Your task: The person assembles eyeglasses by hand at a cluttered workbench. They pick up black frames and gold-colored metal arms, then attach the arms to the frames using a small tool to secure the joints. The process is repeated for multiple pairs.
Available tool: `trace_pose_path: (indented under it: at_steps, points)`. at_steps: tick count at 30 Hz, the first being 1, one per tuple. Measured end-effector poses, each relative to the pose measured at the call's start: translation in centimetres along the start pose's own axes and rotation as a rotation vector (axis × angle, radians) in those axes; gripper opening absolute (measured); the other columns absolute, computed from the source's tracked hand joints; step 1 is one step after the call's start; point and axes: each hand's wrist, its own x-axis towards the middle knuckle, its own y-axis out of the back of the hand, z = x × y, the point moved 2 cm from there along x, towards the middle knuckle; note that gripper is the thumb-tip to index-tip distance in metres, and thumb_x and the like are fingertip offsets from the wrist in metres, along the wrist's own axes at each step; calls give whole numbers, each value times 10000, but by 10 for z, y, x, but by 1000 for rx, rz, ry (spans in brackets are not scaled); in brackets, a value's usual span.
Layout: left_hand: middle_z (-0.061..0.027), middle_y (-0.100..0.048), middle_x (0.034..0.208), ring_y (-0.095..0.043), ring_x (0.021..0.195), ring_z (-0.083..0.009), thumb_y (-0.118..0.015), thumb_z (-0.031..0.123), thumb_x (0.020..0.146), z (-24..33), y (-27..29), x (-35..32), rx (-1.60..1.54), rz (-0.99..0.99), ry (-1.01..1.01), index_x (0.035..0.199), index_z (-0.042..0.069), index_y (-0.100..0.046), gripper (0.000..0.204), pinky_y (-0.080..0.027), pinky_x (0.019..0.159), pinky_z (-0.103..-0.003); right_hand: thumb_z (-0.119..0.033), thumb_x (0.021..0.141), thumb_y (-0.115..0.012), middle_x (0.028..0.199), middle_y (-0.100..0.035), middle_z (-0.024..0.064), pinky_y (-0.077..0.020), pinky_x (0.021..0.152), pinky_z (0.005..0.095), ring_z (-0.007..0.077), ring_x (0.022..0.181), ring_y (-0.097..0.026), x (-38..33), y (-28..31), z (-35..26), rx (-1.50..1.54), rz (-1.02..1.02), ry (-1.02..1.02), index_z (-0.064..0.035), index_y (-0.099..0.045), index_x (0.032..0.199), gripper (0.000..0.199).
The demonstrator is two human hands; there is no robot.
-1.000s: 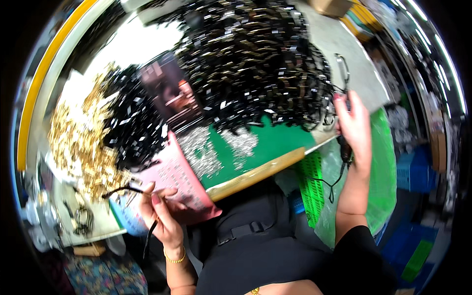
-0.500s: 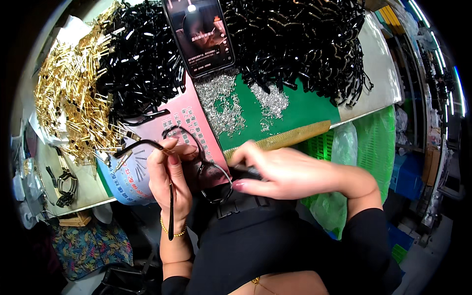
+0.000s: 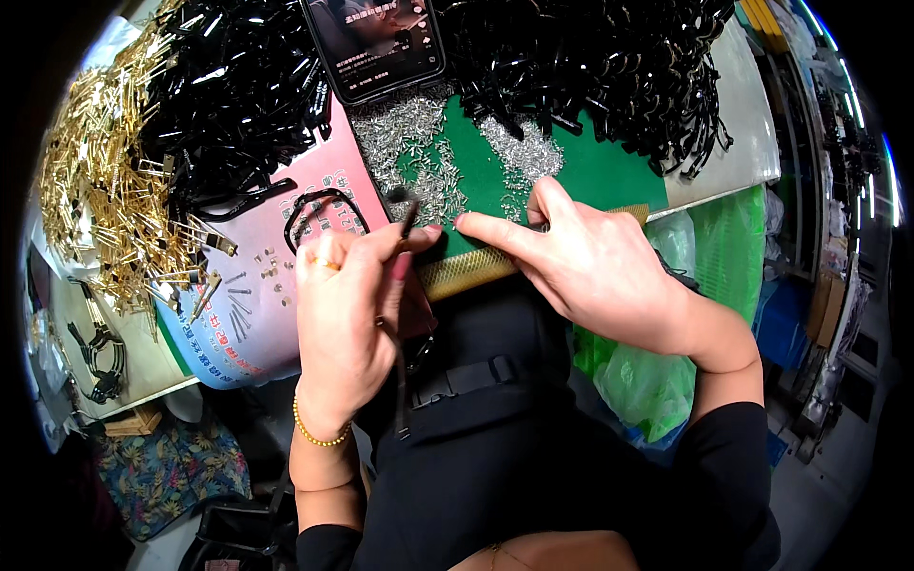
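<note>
2 heaps of tiny silver metal pieces (image 3: 386,143) lie on the flat green mat (image 3: 609,147), nearer than the black rectangular phone (image 3: 386,57); left of it, thin black plastic glasses arms (image 3: 238,90), then thin gold metal glasses arms (image 3: 100,162)

You see rows of printed characters on the sheet (image 3: 264,278), in dark, red and blue; lines of white characters show on the phone (image 3: 386,49).

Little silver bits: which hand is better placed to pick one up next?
Probably the right hand. Its pointing finger is stretched out beside the silver bits. The left hand is close too, but it is busy holding the dark glasses.
</note>
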Motion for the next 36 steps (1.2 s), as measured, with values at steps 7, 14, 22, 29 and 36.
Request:
trace_pose_path:
  at_steps: [7,14,22,29,36]
  points:
    - [-127,-644,982,-641,844,-140,-449,138,1101,-20,18,0,-507,524,161,1216,-41,-558,239,-549,777,-275,-70,823,-644,901,-526,142,-489,466,340,217,578,-606,3,-2,-3,-99,9,-14,-262,-548,1442,656]
    - [-94,-672,1002,-675,739,-97,-519,129,1075,-29,22,8,-640,347,398,1260,-21,-582,246,-568,626,-211,-109,902,-631,893,-518,118,-516,482,374,246,602,-624,3,1,-3,-83,-35,-33,-334,-510,1477,629]
    - [-99,-697,1013,-691,788,-103,-547,51,1048,-21,12,-6,-775,264,429,1234,-4,-569,196,-556,598,-186,-90,893,-608,899,-536,149,-525,517,405,304,668,-666,8,11,-9,208,-86,6,-286,-529,1450,597]
    - [-90,-737,986,-707,750,-90,-557,7,1027,-20,11,-5,-699,206,418,1113,-23,-604,103,-558,582,-195,-63,825,-646,881,-510,89,-510,512,372,256,708,-646,27,3,-23,58,-100,167,-305,-556,1438,665]
    - [-81,-740,1007,-709,752,-93,-551,6,1028,-23,11,-4,-620,153,339,1091,-14,-595,79,-561,578,-199,-57,806,-658,887,-505,91,-503,512,367,245,760,-647,32,1,-20,68,-121,178,-300,-570,1422,668]
